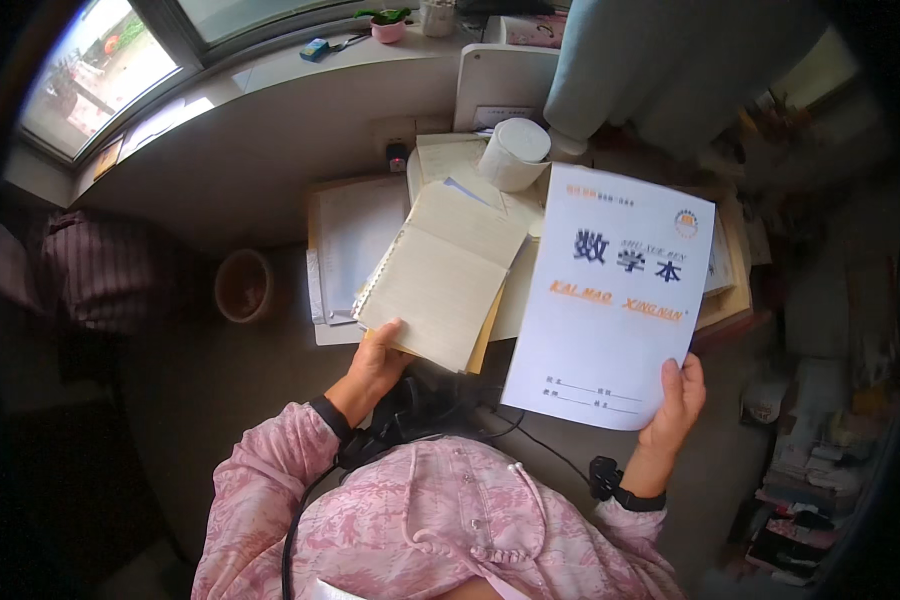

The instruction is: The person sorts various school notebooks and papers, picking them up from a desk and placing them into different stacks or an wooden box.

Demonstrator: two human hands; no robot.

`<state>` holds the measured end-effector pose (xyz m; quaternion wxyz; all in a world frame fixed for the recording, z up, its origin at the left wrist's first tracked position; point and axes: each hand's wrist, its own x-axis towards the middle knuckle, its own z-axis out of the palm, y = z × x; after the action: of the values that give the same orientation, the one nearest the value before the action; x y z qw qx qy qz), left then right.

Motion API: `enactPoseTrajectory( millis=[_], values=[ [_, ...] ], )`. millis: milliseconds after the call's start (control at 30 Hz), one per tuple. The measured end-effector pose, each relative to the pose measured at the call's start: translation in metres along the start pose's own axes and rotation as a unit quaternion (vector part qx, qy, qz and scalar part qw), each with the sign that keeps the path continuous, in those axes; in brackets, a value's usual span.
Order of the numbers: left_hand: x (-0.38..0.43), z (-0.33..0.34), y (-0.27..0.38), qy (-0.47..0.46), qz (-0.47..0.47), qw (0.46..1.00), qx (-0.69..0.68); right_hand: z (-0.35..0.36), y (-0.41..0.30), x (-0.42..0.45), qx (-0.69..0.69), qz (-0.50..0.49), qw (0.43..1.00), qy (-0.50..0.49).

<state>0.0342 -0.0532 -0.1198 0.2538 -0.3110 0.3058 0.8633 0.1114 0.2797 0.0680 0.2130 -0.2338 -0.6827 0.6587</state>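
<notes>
My left hand (379, 364) grips the lower left corner of a stack of cream paper sheets (442, 277), its thumb lying on top. The stack's left edge is ragged and perforated, and yellow paper shows under its right side. In my right hand (679, 397) is a white exercise book (615, 300), held by its lower right corner with the thumb on the cover. Large dark characters, orange lettering and blank lines are printed on that cover. Both items are raised over the near edge of a small table (514, 326); the book hides part of the tabletop.
A toilet paper roll (515, 154) stands at the table's back. Papers in a clear folder (364, 247) lie left, a wooden tray (735, 277) right. A bin (244, 285) sits on the floor. The windowsill carries a pink plant pot (388, 30). A black cable (551, 446) hangs between my arms.
</notes>
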Motion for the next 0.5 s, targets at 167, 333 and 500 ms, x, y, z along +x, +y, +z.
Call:
enactPoseTrajectory(
  millis=[167, 333, 500],
  values=[
    [-0.002, -0.004, -0.002, -0.009, -0.023, 1.0, -0.005, 0.087, 0.045, 0.01, 0.111, 0.079, 0.99, -0.045],
    [0.009, -0.024, -0.004, -0.072, -0.062, 0.995, 0.004, 0.13, 0.192, 0.018, -0.119, 0.171, 0.954, -0.217],
    [-0.009, -0.035, 0.016, -0.186, -0.084, 0.979, -0.03, 0.131, 0.194, 0.027, -0.279, 0.189, 0.901, -0.274]
  ],
)
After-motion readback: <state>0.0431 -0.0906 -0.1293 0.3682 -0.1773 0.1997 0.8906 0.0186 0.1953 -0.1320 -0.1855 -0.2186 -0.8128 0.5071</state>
